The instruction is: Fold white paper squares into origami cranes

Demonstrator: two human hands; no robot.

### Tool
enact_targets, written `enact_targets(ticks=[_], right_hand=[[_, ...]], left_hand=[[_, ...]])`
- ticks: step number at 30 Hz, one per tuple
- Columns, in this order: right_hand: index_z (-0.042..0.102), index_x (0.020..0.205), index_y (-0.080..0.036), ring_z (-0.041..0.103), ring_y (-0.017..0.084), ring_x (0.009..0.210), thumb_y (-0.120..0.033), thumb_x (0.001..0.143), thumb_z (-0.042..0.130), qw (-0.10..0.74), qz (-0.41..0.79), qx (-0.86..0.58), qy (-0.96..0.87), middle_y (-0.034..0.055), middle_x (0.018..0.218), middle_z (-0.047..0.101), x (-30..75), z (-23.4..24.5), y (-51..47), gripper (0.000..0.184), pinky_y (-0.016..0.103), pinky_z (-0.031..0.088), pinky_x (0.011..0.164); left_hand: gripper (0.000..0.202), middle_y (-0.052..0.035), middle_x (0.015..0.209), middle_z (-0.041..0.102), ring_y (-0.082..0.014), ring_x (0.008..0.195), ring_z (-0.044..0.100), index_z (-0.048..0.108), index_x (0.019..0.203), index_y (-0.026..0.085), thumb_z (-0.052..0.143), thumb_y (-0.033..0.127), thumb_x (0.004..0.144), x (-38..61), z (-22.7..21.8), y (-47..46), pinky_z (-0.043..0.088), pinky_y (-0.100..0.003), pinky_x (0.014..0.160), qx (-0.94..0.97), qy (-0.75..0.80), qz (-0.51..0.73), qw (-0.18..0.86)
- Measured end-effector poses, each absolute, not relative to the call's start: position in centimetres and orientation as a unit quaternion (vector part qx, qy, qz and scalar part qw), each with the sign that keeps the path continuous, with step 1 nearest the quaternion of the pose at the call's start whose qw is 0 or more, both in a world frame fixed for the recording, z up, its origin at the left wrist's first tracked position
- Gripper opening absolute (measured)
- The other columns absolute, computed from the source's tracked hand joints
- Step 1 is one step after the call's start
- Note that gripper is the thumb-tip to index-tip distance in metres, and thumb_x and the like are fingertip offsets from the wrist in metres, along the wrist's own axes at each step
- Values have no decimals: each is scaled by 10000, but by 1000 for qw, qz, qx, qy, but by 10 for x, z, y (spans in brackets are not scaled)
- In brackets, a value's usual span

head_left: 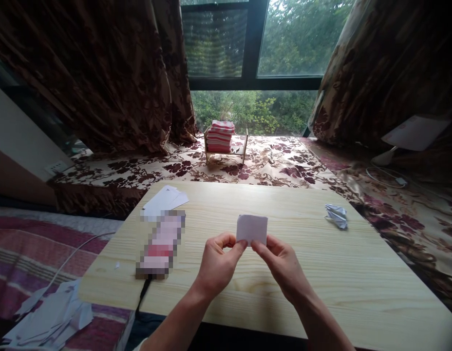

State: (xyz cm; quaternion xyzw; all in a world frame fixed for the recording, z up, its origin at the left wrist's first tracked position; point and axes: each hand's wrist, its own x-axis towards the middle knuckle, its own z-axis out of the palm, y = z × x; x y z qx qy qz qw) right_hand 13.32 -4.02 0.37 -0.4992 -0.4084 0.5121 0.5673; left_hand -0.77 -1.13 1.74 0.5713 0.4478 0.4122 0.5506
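Note:
Both my hands hold a small white folded paper (252,228) upright above the light wooden table (321,282). My left hand (216,263) pinches its lower left corner between thumb and fingers. My right hand (280,263) pinches its lower right edge the same way. The paper is roughly square and stands a little above the tabletop near the middle.
A folded paper figure (336,216) lies at the table's right. White paper sheets (163,201) and a blurred-out object (160,243) with a cable lie at the left. Paper scraps (50,312) rest on the striped bedding. A small wooden rack with folded cloths (222,139) stands by the window.

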Motion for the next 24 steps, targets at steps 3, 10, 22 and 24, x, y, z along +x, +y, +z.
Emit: enact_targets(ticks=[3, 10, 22, 24], right_hand=[[735, 916, -185, 654, 219, 858, -392, 731, 712, 565, 522, -491, -408, 54, 857, 745, 129, 1, -40, 279, 331, 487, 811], [742, 888, -168, 644, 210, 806, -399, 722, 716, 563, 521, -488, -416, 52, 799, 736, 131, -3, -39, 286, 323, 487, 766], [727, 663, -165, 598, 154, 603, -476, 588, 778, 617, 430, -558, -350, 28, 606, 674, 176, -21, -39, 324, 272, 491, 611], [708, 621, -173, 556, 136, 533, -552, 537, 770, 640, 397, -575, -321, 10, 537, 634, 195, -25, -38, 393, 264, 478, 550]], left_hand=[[246, -51, 650, 613, -196, 717, 580, 619, 643, 124, 608, 337, 765, -5, 17, -12, 450, -304, 712, 566, 450, 418, 551], [252, -26, 628, 574, -166, 667, 546, 586, 637, 136, 597, 344, 779, -6, 10, -14, 439, -279, 657, 565, 455, 437, 532], [174, -11, 654, 612, -158, 692, 566, 626, 652, 148, 638, 283, 761, -28, 8, -4, 420, -253, 676, 539, 490, 523, 442], [158, -6, 658, 635, -143, 664, 558, 652, 699, 147, 674, 300, 731, -37, 10, 5, 414, -235, 644, 474, 509, 559, 451]])
